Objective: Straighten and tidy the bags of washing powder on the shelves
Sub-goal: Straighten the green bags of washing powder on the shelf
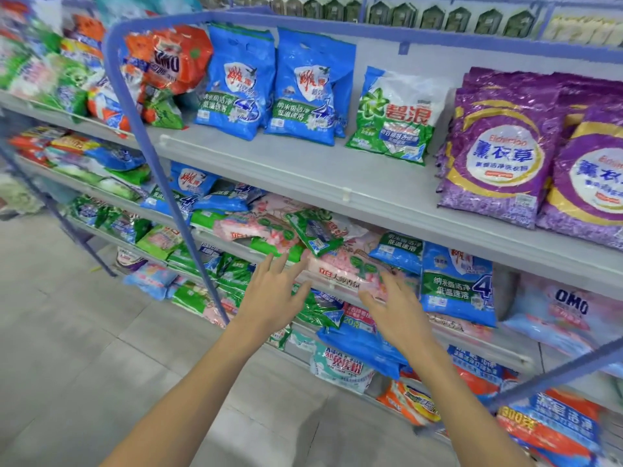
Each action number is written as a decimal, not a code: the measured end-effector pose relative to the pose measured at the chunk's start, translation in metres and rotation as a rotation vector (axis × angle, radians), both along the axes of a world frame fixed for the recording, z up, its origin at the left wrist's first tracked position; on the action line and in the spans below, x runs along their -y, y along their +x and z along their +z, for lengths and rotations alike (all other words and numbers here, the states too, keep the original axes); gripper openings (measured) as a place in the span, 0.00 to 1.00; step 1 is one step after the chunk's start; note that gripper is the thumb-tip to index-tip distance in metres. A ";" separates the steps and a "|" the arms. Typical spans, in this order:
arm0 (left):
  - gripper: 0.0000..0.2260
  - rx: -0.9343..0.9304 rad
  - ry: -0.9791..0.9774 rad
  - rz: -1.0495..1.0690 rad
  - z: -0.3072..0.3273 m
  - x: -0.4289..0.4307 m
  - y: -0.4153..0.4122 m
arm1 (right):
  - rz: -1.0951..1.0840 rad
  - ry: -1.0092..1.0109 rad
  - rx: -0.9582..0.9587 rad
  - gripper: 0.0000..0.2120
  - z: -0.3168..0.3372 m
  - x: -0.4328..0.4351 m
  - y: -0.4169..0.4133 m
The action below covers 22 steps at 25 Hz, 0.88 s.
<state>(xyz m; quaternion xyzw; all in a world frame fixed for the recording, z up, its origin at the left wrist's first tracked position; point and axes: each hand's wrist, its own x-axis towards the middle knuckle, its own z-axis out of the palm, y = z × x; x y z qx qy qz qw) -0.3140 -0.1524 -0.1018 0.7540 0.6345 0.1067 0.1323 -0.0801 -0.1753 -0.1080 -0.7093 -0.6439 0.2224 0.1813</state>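
Observation:
Bags of washing powder fill a blue-framed shelf unit. On the second shelf, pink bags (340, 267) lie flat in a jumble, with a small green bag (313, 232) askew on top. My left hand (269, 298) hovers in front of the shelf edge, fingers spread, holding nothing. My right hand (394, 301) reaches to the front edge of the pink bag, fingers apart and touching or almost touching it. A blue bag (455, 284) stands upright just right of my right hand.
The top shelf (303, 170) carries upright blue bags (236, 82), a green-and-white bag (394, 116) and purple bags (499, 146). A blue frame post (161, 176) curves down left of my hands. Lower shelves hold mixed bags. Grey tiled floor (84, 332) lies at the left.

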 end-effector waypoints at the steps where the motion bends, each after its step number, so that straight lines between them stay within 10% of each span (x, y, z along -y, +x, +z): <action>1: 0.25 -0.008 -0.008 0.007 -0.004 -0.006 -0.009 | -0.004 -0.011 -0.002 0.33 -0.005 -0.009 -0.008; 7: 0.25 -0.075 -0.050 0.006 -0.035 -0.060 -0.081 | -0.213 -0.147 -0.222 0.35 -0.030 -0.079 -0.063; 12: 0.24 -0.125 -0.045 -0.021 -0.049 -0.098 -0.134 | -0.478 -0.271 -0.651 0.18 -0.047 -0.151 -0.104; 22: 0.24 -0.055 -0.045 -0.026 -0.070 -0.118 -0.165 | -0.877 -0.115 -0.845 0.44 -0.084 -0.217 -0.144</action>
